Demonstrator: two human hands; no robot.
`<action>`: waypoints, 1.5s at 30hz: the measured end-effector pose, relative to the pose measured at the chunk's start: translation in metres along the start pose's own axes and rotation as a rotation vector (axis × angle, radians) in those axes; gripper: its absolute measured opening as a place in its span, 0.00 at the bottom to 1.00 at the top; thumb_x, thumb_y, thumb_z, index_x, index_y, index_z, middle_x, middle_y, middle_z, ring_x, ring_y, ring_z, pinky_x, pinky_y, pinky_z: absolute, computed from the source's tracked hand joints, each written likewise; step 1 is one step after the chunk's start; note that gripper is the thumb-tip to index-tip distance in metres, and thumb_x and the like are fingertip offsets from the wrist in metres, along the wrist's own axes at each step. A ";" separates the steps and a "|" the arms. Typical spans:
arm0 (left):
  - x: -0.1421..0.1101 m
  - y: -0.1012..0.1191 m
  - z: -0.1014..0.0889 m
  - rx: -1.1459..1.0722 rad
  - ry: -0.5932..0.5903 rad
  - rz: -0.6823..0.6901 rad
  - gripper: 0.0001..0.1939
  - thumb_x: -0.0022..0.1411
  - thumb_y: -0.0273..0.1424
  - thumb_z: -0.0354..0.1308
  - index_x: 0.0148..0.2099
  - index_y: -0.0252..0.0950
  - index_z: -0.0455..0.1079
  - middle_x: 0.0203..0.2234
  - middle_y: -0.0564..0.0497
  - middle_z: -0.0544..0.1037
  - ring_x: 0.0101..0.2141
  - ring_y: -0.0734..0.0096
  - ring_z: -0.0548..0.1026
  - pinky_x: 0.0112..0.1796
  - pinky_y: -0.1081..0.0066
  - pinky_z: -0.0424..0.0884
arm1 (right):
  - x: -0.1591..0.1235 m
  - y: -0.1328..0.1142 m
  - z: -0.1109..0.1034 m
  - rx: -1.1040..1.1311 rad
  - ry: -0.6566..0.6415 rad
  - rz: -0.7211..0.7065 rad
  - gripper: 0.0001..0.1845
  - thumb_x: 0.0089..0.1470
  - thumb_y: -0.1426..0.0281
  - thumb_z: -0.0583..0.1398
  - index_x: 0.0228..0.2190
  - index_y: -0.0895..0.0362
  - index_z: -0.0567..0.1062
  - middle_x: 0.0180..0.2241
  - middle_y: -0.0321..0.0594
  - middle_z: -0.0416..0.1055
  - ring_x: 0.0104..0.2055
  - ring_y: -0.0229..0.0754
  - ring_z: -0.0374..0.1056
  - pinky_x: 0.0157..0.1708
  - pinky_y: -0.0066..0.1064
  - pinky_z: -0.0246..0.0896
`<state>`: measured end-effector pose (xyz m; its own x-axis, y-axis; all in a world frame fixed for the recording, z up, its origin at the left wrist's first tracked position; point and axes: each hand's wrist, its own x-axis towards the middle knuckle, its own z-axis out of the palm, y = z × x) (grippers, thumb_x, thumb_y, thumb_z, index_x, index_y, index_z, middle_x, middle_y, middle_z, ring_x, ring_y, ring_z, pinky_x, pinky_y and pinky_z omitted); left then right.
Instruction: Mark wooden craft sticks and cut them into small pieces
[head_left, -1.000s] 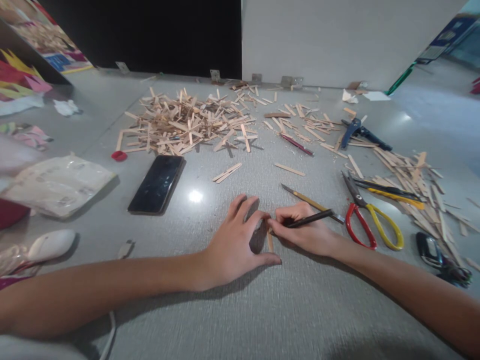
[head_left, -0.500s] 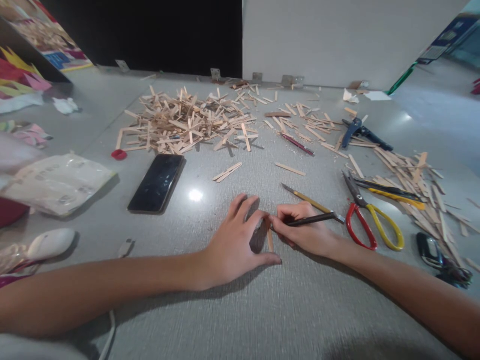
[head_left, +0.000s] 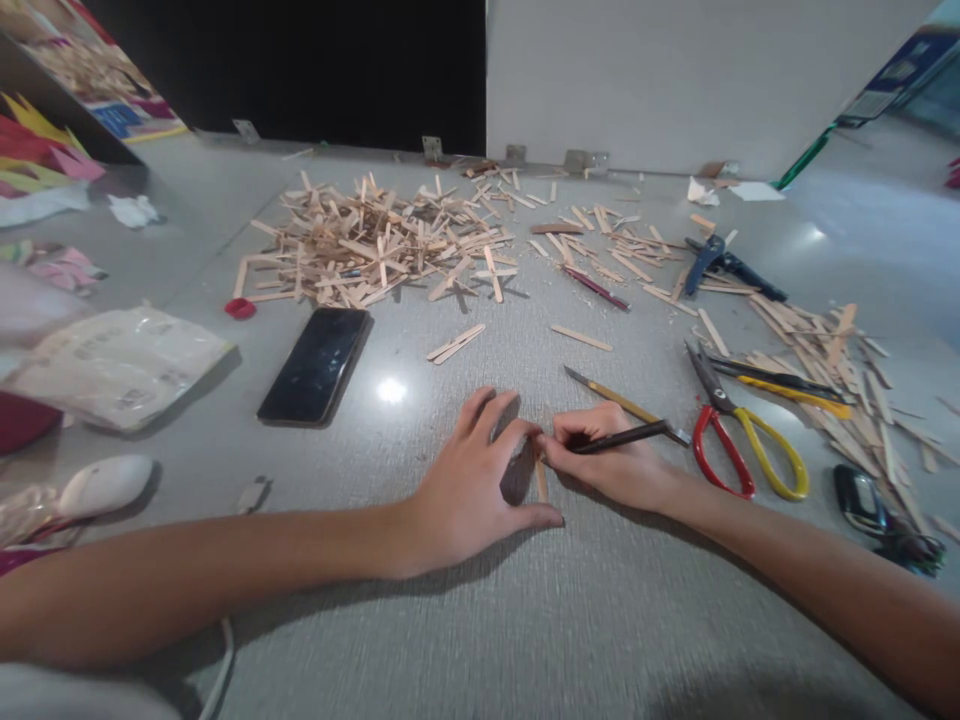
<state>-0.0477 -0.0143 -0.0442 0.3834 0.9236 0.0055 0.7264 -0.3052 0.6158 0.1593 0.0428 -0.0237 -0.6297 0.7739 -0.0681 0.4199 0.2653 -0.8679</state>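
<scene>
A left hand (head_left: 472, 490) presses a fingertip to a wooden stick (head_left: 541, 480) on a gray table (head_left: 480, 640), as the right hand (head_left: 600, 450), gripping a black-handled tool (head_left: 622, 436), works against it. Scissors (head_left: 724, 400) lie just right of the right hand; a phone (head_left: 313, 366) rests left of the left hand, and a pile of sticks (head_left: 382, 245) beyond it.

Open tabletop (head_left: 525, 635) between forearms (head_left: 285, 545); knife (head_left: 626, 403), scissors (head_left: 720, 403) crowd right hand (head_left: 611, 450).

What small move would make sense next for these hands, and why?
Probably sliding the left hand's index fingertip slightly back along the wooden stick: it nearly meets the fingers of the right hand, which grips a dark pen-like tool whose tip is hidden there.
</scene>
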 end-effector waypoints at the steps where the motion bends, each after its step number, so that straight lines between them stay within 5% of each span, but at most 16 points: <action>1: 0.000 0.000 0.000 0.000 0.000 0.000 0.43 0.49 0.56 0.80 0.61 0.42 0.72 0.72 0.38 0.63 0.75 0.29 0.50 0.68 0.32 0.63 | 0.000 0.000 0.000 -0.002 -0.002 -0.004 0.22 0.62 0.61 0.58 0.19 0.52 0.61 0.18 0.29 0.54 0.23 0.35 0.48 0.24 0.31 0.45; 34: -0.001 -0.003 0.002 0.005 0.015 0.019 0.41 0.50 0.54 0.80 0.59 0.42 0.71 0.71 0.38 0.63 0.75 0.28 0.50 0.67 0.32 0.64 | 0.001 -0.002 0.002 0.015 -0.003 -0.028 0.21 0.61 0.64 0.58 0.18 0.52 0.60 0.18 0.29 0.53 0.23 0.35 0.48 0.23 0.31 0.44; 42: -0.003 -0.008 0.005 -0.005 0.059 0.030 0.47 0.49 0.59 0.78 0.61 0.40 0.68 0.71 0.35 0.64 0.74 0.30 0.53 0.67 0.35 0.66 | 0.001 0.000 0.000 0.133 -0.003 0.078 0.22 0.63 0.61 0.60 0.19 0.52 0.64 0.14 0.29 0.60 0.18 0.33 0.54 0.18 0.27 0.46; 45: -0.004 -0.007 0.006 0.040 0.084 0.056 0.39 0.57 0.55 0.75 0.59 0.37 0.69 0.70 0.33 0.66 0.73 0.30 0.55 0.66 0.35 0.67 | 0.000 -0.001 0.000 0.181 0.017 0.081 0.22 0.63 0.60 0.61 0.20 0.53 0.66 0.14 0.29 0.62 0.16 0.32 0.56 0.17 0.26 0.47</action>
<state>-0.0509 -0.0175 -0.0527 0.3763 0.9204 0.1057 0.7283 -0.3644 0.5804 0.1583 0.0427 -0.0228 -0.5864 0.7988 -0.1342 0.3436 0.0953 -0.9343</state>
